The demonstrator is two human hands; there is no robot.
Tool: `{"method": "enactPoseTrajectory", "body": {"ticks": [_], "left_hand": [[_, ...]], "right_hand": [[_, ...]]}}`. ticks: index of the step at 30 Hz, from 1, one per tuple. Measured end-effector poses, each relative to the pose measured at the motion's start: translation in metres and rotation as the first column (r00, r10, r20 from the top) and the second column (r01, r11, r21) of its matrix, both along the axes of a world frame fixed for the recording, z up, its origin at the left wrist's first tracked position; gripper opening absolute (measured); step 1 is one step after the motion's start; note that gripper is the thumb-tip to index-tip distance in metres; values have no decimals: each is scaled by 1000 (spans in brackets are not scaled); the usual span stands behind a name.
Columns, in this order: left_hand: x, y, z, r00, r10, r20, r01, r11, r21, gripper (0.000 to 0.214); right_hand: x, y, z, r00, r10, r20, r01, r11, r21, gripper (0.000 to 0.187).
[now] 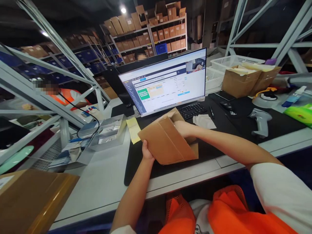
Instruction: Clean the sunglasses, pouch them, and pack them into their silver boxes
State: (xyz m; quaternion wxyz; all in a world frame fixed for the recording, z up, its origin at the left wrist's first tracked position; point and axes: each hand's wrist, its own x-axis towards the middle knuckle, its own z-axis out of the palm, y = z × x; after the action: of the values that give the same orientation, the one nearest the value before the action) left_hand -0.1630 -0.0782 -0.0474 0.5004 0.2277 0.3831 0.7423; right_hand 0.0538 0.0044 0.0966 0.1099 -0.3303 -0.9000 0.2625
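Note:
A small brown cardboard box (167,139) is held tilted over the black desk mat (136,162), in front of the monitor (165,83). My left hand (147,152) grips its lower left edge, thumb on the near face. My right hand (183,128) is closed on the box's upper right side by the open flap, fingers partly hidden behind the cardboard. A keyboard (192,110) lies just beyond the box.
A barcode scanner (259,122), a pen (211,111) and a phone (224,95) lie to the right. A metal tray (109,132) and yellow note (133,129) sit left. Cardboard boxes (240,83) and a white basket (234,61) stand behind. A large carton (29,198) is at bottom left. Another person in orange (65,96) works at left.

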Motion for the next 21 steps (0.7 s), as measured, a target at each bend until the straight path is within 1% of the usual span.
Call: {"method": "enactPoseTrajectory", "body": {"ticks": [2, 4, 5, 8, 11, 14, 16, 19, 20, 21], "left_hand": [[2, 4, 2, 999, 22, 24, -22, 1000, 2, 66], [4, 6, 3, 999, 41, 27, -41, 999, 16, 68], [4, 7, 4, 998, 52, 29, -53, 998, 21, 68], [0, 8, 7, 994, 90, 58, -91, 996, 10, 64], [-3, 9, 10, 992, 86, 89, -86, 996, -6, 62], [-4, 11, 9, 994, 56, 92, -55, 998, -11, 63], [-6, 11, 7, 994, 50, 94, -47, 998, -29, 63], [-14, 13, 4, 995, 18, 98, -15, 999, -32, 64], [-18, 13, 4, 995, 2, 102, 1, 1000, -26, 65], [-21, 14, 5, 994, -12, 111, 15, 1000, -24, 65]], "right_hand": [[-5, 0, 9, 993, 15, 113, -18, 1000, 19, 31], [-8, 4, 18, 983, -19, 185, 13, 999, 35, 38], [-7, 7, 22, 980, -47, 193, 41, 999, 33, 42], [-1, 14, 34, 981, -124, 147, 126, 992, -8, 54], [10, 18, 49, 977, -175, 124, 180, 983, -34, 55], [21, 21, 66, 964, -234, 128, 236, 972, 4, 57], [31, 23, 75, 959, -264, 102, 267, 964, -10, 59], [52, 27, 78, 960, -278, -6, 275, 952, -136, 59], [60, 28, 77, 955, -292, -50, 281, 947, -157, 58], [70, 29, 74, 941, -324, -93, 313, 942, -123, 58]]}}
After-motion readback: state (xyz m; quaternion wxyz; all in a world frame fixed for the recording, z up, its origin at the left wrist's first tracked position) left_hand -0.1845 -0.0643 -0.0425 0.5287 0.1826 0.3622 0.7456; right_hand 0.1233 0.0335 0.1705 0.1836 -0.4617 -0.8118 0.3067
